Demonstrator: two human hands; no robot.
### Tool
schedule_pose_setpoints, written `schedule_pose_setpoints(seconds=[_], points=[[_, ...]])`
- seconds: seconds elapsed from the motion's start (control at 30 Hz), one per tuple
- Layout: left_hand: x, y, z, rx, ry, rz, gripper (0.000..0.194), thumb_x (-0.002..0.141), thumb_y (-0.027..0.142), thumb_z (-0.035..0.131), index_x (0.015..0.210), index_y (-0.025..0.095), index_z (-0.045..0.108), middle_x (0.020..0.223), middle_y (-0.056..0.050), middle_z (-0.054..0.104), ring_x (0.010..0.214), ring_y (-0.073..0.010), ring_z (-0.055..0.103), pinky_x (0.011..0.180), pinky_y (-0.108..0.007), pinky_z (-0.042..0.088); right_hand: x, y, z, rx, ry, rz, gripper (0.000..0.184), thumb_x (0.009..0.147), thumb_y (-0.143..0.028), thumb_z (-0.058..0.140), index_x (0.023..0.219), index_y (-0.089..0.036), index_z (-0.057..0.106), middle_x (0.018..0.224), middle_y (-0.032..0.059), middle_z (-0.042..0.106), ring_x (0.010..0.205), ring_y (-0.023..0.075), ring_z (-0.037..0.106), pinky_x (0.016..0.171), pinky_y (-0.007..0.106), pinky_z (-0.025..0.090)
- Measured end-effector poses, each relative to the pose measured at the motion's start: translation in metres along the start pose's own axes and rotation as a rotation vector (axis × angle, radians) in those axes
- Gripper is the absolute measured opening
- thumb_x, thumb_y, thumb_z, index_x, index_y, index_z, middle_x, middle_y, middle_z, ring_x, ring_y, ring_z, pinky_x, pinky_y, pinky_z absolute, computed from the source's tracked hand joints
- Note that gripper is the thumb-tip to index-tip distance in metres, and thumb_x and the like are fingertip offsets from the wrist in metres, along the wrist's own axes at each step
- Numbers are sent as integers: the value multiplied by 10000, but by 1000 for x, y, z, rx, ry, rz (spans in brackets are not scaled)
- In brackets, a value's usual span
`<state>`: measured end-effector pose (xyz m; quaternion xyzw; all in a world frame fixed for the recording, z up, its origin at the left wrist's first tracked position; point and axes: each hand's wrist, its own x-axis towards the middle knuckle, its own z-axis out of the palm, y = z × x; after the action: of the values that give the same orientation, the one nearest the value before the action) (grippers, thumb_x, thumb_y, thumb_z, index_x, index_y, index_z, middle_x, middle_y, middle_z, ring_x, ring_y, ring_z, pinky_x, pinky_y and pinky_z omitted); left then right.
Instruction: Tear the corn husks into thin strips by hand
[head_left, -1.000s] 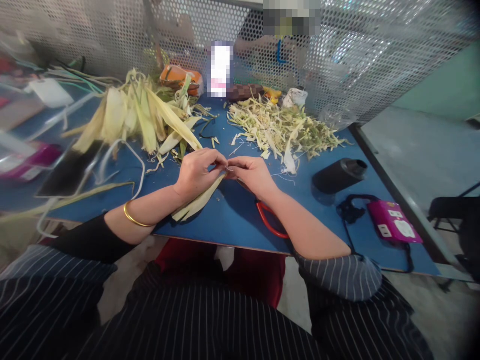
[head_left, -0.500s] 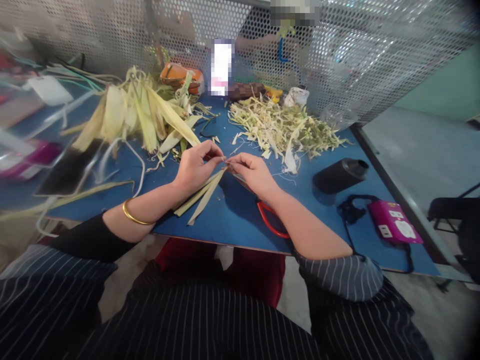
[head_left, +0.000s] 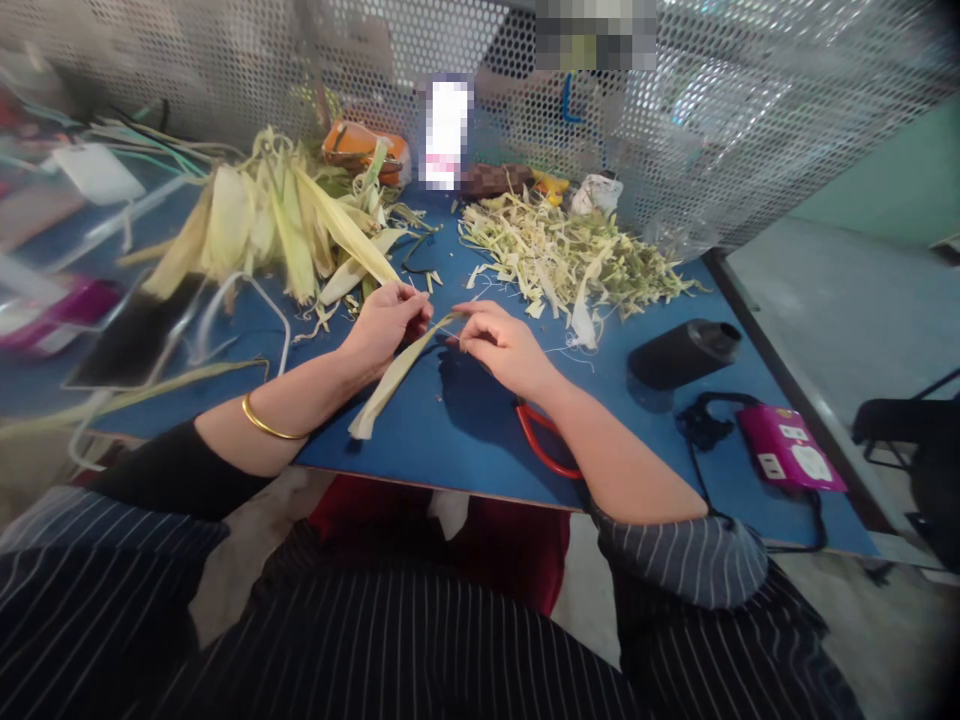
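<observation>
A long pale yellow corn husk strip point(head_left: 394, 378) slants from between my hands down toward the front of the blue table point(head_left: 465, 440). My left hand point(head_left: 382, 325) is closed, pinching the husk near its upper end. My right hand point(head_left: 501, 345) is closed too, its fingertips pinched on the husk's top end, close beside the left. Red-handled scissors point(head_left: 541, 447) lie on the table, partly hidden under my right forearm.
A heap of whole husks point(head_left: 277, 215) lies at the back left. Shredded husk trimmings point(head_left: 570, 260) pile at the back right. A black cylinder point(head_left: 682, 350) lies on its side, with a magenta device point(head_left: 791, 447) and black cord nearby. A perforated metal screen point(head_left: 712, 120) backs the table; a person works behind it.
Both hands moved slightly up and apart. The husk pieces that were splayed in two half a second ago now show as one strip hanging from my fingers.
</observation>
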<state>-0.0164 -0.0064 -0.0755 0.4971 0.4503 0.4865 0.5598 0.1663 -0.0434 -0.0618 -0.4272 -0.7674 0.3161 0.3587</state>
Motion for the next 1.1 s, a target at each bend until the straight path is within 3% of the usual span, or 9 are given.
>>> schedule_pose_setpoints(seconds=[0.07,0.13,0.23,0.37,0.47,0.67,0.83,1.1], points=[[-2,1,3,23,13,22,160,844,172,543,732,198,433,598,42,553,448,-58,466,458,-204,393,-1,-1,-1,-32,88,-24,138,780,-124,506,667,-187,554,1064,87,566,1091,216,525,857,364,440],[-4,2,5,50,-9,55,145,850,159,528,743,196,437,582,46,553,442,-57,464,455,-201,378,-2,-3,-1,-69,169,-43,111,792,-146,509,699,-182,558,1078,86,532,900,177,557,742,333,455],[-4,3,6,106,-41,118,149,853,138,519,742,194,436,567,44,565,450,-59,479,468,-202,387,-5,-7,0,-141,250,-77,82,807,-176,516,733,-189,547,1039,68,501,678,117,480,664,320,441],[-2,0,6,175,-42,169,165,844,126,532,733,200,435,558,44,569,463,-65,495,485,-211,408,-8,-12,0,-179,303,-134,92,827,-199,505,739,-203,530,1013,69,493,696,135,465,667,333,432],[-1,-3,5,194,-45,182,154,846,138,531,740,204,440,564,40,573,468,-71,506,487,-218,418,-9,-16,0,-90,210,-132,117,855,-233,487,743,-209,507,1009,70,529,699,137,495,686,342,445],[-1,-4,6,210,-81,187,152,833,147,544,738,203,440,565,45,570,475,-78,520,491,-223,433,-7,-15,3,340,-97,47,125,911,-303,416,842,-221,479,979,43,608,706,135,616,671,331,481],[-4,-1,5,224,-175,227,153,827,157,559,742,204,441,570,38,560,485,-81,514,498,-226,435,-3,-8,3,300,-57,48,127,904,-274,434,792,-219,459,758,8,582,716,139,608,727,331,478],[-2,-5,0,406,-164,351,123,809,173,563,744,214,467,577,37,569,498,-100,526,491,-240,439,-4,-9,0,93,-55,1,144,903,-204,407,766,-224,447,715,-2,599,735,144,571,780,338,445]])
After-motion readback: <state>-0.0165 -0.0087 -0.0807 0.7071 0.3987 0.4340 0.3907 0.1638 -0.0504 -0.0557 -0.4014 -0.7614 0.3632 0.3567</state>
